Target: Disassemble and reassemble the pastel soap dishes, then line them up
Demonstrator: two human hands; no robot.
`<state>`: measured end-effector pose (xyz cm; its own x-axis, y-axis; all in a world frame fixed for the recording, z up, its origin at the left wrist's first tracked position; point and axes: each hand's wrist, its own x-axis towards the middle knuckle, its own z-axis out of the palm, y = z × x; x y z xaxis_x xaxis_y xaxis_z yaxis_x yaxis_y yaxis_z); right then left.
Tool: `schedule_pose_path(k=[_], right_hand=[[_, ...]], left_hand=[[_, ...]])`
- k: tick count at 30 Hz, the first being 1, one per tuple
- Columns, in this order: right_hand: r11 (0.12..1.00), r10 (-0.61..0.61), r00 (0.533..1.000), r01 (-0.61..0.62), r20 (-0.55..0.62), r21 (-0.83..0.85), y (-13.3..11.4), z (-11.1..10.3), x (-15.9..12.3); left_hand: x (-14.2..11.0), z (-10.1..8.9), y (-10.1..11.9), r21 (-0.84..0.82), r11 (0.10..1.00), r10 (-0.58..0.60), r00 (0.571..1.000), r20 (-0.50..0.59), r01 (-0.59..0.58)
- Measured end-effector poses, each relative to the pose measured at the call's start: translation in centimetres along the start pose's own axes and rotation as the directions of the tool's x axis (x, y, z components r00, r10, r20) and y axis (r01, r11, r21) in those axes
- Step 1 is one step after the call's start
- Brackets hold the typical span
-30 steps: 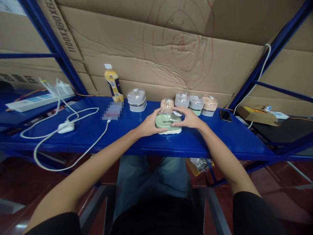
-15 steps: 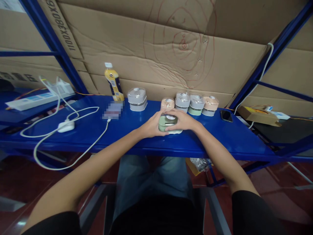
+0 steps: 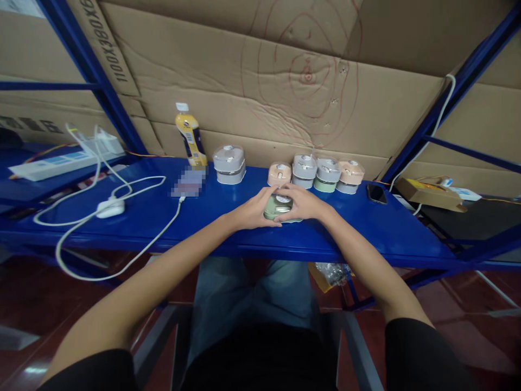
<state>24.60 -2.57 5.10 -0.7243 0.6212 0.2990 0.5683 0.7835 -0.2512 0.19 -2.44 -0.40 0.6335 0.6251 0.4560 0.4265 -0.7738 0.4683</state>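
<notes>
A small green box with a clear lid (image 3: 275, 207) rests on the blue shelf (image 3: 228, 233) in front of me. My left hand (image 3: 248, 212) grips its left side with curled fingers. My right hand (image 3: 303, 204) wraps over its right side and top. Behind them stands a row of similar small boxes: a peach one (image 3: 279, 174), a grey one (image 3: 304, 169), a grey-and-green one (image 3: 326, 173) and another peach one (image 3: 349, 175). A larger grey box (image 3: 229, 164) stands apart to the left.
A yellow drink bottle (image 3: 189, 137) stands at the back by the cardboard wall (image 3: 260, 81). White cables with an adapter (image 3: 109, 207) lie on the left. A power strip (image 3: 57, 162) sits far left. A black phone (image 3: 375, 193) lies to the right, a cardboard box (image 3: 427, 193) beyond it.
Both hands have closed in tighter around the green box, which now shows smaller between them; its wide green base seen a second ago is hidden.
</notes>
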Motion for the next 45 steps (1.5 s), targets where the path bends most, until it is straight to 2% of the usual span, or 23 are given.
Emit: schedule_pose_path(k=[9, 16, 19, 21, 23, 26, 28, 30, 34, 37, 41, 45], right_hand=[[0.988, -0.017, 0.998, 0.026, -0.064, 0.151, 1.0, 0.7, -0.4], [0.99, -0.025, 0.996, 0.036, -0.084, 0.139, 1.5, 1.3, -0.6], [0.991, 0.001, 0.995, 0.013, -0.104, 0.134, 1.7, 1.7, -0.6], [0.992, 0.037, 0.989, -0.019, -0.141, 0.123, 1.7, 2.1, -0.5], [0.994, 0.074, 0.981, -0.058, -0.181, 0.09, 1.4, 2.4, -0.4], [0.996, 0.091, 0.967, -0.09, -0.238, 0.018, 0.6, 2.7, -0.1], [0.996, 0.082, 0.959, -0.088, -0.27, -0.011, 0.1, 2.8, -0.1], [0.995, 0.089, 0.952, -0.098, -0.292, -0.019, 0.0, 2.8, -0.2], [0.987, 0.149, 0.94, -0.162, -0.307, -0.015, 0.9, 2.7, -0.6], [0.982, 0.175, 0.938, -0.187, -0.298, -0.01, 1.5, 2.6, -0.8], [0.981, 0.186, 0.94, -0.192, -0.285, 0.007, 1.6, 2.5, -0.8], [0.98, 0.196, 0.943, -0.198, -0.269, 0.021, 1.5, 2.5, -0.8]], left_hand=[[-1.2, -0.2, 0.7, 0.017, 0.998, -0.06, 0.997, -0.044, 0.061], [-1.1, -0.4, 0.7, 0.038, 0.997, -0.061, 0.997, -0.042, 0.062], [-2.5, -1.2, 1.5, 0.105, 0.992, -0.061, 0.998, -0.031, 0.064], [-3.9, -1.8, 2.6, 0.2, 0.973, -0.101, 0.993, -0.065, 0.112], [-5.5, -2.2, 4.1, 0.342, 0.922, -0.146, 0.981, -0.128, 0.182], [-6.8, -2.6, 6.3, 0.564, 0.762, -0.23, 0.946, -0.227, 0.32], [-6.4, -2.7, 7.4, 0.653, 0.645, -0.311, 0.916, -0.252, 0.398], [-5.1, -2.8, 7.8, 0.704, 0.568, -0.375, 0.896, -0.24, 0.426], [-1.2, -2.9, 6.5, 0.741, 0.491, -0.446, 0.863, -0.237, 0.458], [1.6, -3.0, 4.3, 0.71, 0.5, -0.464, 0.845, -0.265, 0.497], [4.2, -3.0, 0.9, 0.595, 0.625, -0.444, 0.857, -0.26, 0.505], [5.2, -3.9, -1.2, 0.46, 0.746, -0.364, 0.873, -0.325, 0.482]])
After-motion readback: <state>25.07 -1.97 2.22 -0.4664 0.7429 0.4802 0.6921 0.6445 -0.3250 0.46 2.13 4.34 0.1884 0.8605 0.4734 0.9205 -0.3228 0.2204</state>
